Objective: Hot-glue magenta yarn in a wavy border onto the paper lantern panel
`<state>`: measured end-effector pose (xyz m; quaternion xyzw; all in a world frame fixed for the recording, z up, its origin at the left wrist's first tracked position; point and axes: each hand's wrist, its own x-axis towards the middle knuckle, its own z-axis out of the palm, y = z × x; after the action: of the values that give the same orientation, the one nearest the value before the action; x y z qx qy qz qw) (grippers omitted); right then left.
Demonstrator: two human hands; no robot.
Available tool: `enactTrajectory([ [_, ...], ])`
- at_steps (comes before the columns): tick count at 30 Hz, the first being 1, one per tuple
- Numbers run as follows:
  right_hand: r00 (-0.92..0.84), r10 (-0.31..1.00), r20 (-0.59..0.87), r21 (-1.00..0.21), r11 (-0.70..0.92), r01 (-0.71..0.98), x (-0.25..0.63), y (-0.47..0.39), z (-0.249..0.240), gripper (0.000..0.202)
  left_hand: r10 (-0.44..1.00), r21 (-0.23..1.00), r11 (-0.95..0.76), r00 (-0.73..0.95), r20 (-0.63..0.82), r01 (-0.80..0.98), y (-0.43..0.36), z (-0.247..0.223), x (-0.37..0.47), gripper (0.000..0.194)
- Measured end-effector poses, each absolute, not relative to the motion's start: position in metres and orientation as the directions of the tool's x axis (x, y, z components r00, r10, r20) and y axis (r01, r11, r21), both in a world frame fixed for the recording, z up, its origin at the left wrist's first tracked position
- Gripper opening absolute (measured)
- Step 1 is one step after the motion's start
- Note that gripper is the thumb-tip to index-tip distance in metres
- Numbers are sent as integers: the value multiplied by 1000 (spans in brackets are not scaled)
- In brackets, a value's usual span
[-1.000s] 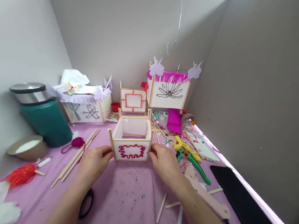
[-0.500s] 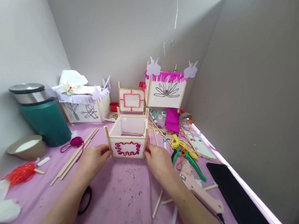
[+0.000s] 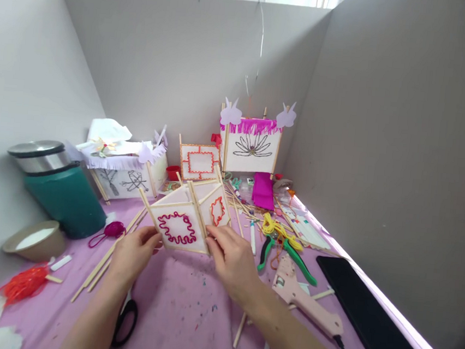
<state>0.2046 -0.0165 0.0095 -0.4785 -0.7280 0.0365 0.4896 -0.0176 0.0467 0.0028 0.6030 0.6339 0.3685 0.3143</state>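
Note:
A small open-topped paper box [image 3: 178,228] framed with wooden sticks stands in front of me, with one corner turned towards me. Magenta yarn makes a wavy loop on its front panel, and orange yarn decorates the right one. My left hand [image 3: 134,250] grips the lower left edge, its fingertips partly behind the panel. On the near corner post, low down, the thumb and fingers of my right hand [image 3: 235,257] are closed. Black-handled scissors [image 3: 127,320] lie beside my left forearm, which partly covers them.
To the right lie green-handled pliers [image 3: 300,262], a pink glue gun [image 3: 306,302] and a black phone-like slab [image 3: 371,314]. A teal flask [image 3: 66,197] and a bowl [image 3: 37,241] stand left. Behind are a decorated box [image 3: 253,149], an orange-trimmed panel [image 3: 199,162] and loose sticks [image 3: 238,219].
The box has turned so that its right panel now shows, and it tilts slightly. My right hand has shifted left with the corner. The view has tipped up a little.

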Motion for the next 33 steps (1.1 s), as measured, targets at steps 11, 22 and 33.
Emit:
enactTrajectory([
  [11, -129, 447, 885, -346, 818, 460, 188, -34, 16, 35, 994, 970, 93, -78, -77, 226, 45, 5, -8, 27],
  [22, -192, 421, 887, -303, 842, 445, 184, -38, 13, 37, 993, 974, 111, -63, -100, 196, 44, 4, -9, 25],
  [33, -177, 419, 891, -303, 836, 457, 184, -37, 14, 36, 992, 978, 103, -96, -87, 180, 45, 5, -8, 38],
])
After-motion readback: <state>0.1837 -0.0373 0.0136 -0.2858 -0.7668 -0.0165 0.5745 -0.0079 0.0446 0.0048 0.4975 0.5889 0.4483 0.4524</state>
